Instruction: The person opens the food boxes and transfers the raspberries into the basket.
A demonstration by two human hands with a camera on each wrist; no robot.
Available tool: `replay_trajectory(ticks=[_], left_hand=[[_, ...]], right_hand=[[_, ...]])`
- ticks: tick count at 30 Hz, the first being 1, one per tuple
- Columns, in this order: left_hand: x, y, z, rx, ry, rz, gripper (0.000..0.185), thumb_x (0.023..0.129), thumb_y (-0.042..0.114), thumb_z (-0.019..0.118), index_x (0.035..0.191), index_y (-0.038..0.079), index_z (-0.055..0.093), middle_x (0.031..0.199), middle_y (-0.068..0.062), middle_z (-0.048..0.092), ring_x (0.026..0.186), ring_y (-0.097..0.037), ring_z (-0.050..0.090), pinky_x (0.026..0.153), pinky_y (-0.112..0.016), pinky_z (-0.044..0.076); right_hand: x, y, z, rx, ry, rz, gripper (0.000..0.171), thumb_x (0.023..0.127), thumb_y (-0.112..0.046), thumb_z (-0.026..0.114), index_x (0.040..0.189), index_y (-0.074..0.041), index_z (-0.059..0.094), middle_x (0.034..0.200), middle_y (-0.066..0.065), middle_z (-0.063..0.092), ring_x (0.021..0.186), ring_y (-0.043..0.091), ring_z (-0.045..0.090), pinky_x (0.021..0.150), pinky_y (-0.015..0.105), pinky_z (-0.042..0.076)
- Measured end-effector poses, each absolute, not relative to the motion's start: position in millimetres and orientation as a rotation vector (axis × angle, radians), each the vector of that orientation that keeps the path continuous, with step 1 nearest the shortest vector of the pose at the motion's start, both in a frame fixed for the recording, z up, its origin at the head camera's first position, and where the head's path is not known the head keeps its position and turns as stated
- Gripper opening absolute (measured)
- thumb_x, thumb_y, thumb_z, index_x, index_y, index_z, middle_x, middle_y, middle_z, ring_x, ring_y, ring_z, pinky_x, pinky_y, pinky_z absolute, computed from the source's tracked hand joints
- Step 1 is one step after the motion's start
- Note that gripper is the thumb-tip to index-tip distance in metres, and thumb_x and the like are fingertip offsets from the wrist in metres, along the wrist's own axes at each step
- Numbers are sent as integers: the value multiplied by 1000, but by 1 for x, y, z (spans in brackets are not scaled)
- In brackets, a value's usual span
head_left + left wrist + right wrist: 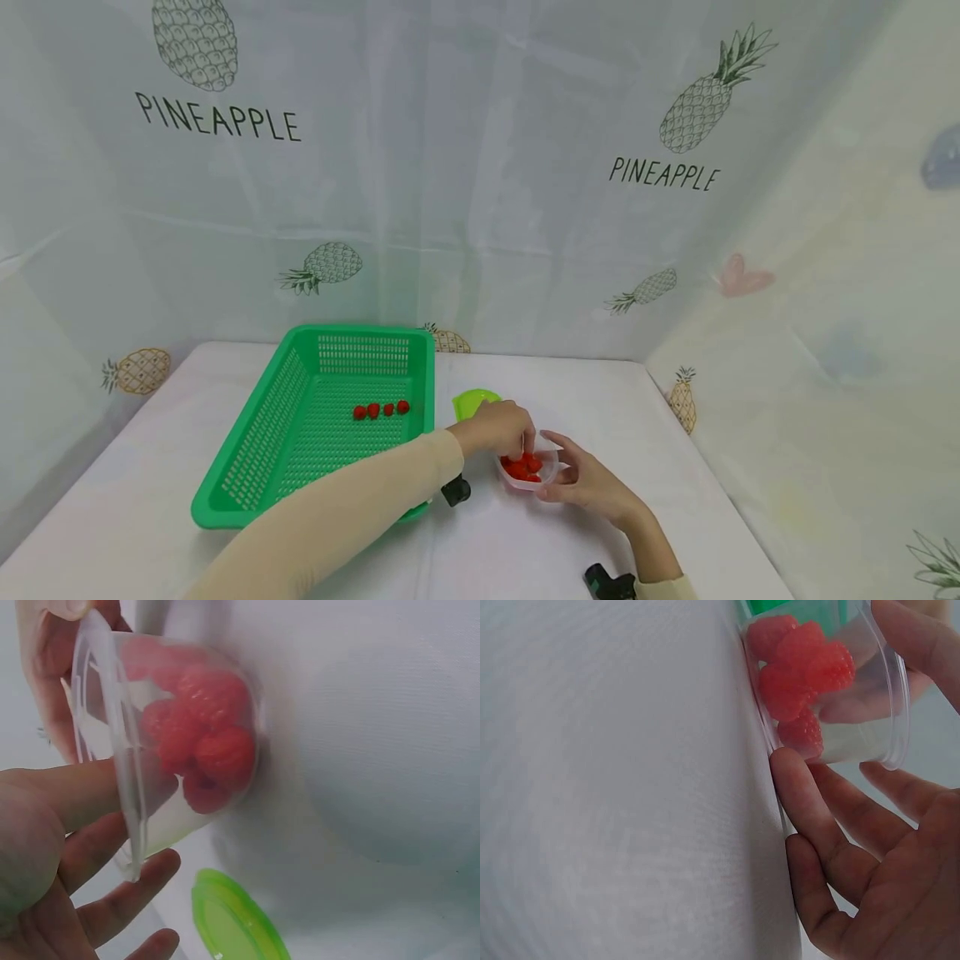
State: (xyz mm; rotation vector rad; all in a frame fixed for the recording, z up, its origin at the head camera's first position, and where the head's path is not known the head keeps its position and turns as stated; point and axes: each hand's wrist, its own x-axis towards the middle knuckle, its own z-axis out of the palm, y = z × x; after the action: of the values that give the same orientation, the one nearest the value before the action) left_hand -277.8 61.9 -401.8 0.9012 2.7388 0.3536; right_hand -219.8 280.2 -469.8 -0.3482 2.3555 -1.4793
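Note:
A clear plastic tub stands on the white table with several red raspberries in its bottom. My right hand holds it from the right, thumb and fingers spread around its side and rim. From above, my left hand reaches into the tub's mouth. In the left wrist view, its foremost digits are inside beside the raspberries, while other fingers extend outside the wall. No raspberry is visibly pinched. A bright green lid lies just behind the left hand, partly hidden by it.
A large green plastic basket stands to the left, under the left forearm. Several raspberries lie in a row on its floor. Black wrist devices show at the left wrist and right wrist. A printed curtain hangs behind the table.

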Motion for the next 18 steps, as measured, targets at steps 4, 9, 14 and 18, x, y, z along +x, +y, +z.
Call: replay_trajectory(ticks=[4, 9, 14, 18], left_hand=[[-279, 59, -407, 960, 2750, 342, 16, 93, 12, 80, 95, 26, 85, 92, 13, 74, 95, -10, 57, 103, -52, 50], [-278, 58, -409, 1008, 2758, 309, 13, 95, 14, 80, 96, 26, 85, 92, 12, 75, 93, -9, 56, 95, -43, 52], [-277, 60, -411, 994, 2782, 313, 14, 94, 13, 81, 90, 26, 84, 91, 12, 73, 96, -10, 59, 108, -57, 48], [-275, 63, -412, 996, 2814, 296, 16, 92, 12, 82, 85, 26, 83, 89, 13, 72, 95, -9, 59, 109, -59, 46]], right_hand=[[-220, 279, -470, -347, 2364, -1472, 97, 90, -26, 86, 168, -16, 28, 154, 26, 50, 105, 28, 69, 93, 38, 53], [-220, 280, -471, -350, 2361, -1468, 98, 90, -25, 86, 168, -16, 28, 154, 25, 51, 106, 28, 69, 93, 38, 53], [-221, 280, -472, -345, 2361, -1470, 96, 90, -25, 87, 167, -18, 30, 154, 22, 52, 103, 27, 69, 91, 37, 54], [-220, 280, -472, -338, 2371, -1465, 95, 89, -25, 87, 167, -21, 32, 154, 21, 51, 99, 27, 67, 87, 35, 54]])
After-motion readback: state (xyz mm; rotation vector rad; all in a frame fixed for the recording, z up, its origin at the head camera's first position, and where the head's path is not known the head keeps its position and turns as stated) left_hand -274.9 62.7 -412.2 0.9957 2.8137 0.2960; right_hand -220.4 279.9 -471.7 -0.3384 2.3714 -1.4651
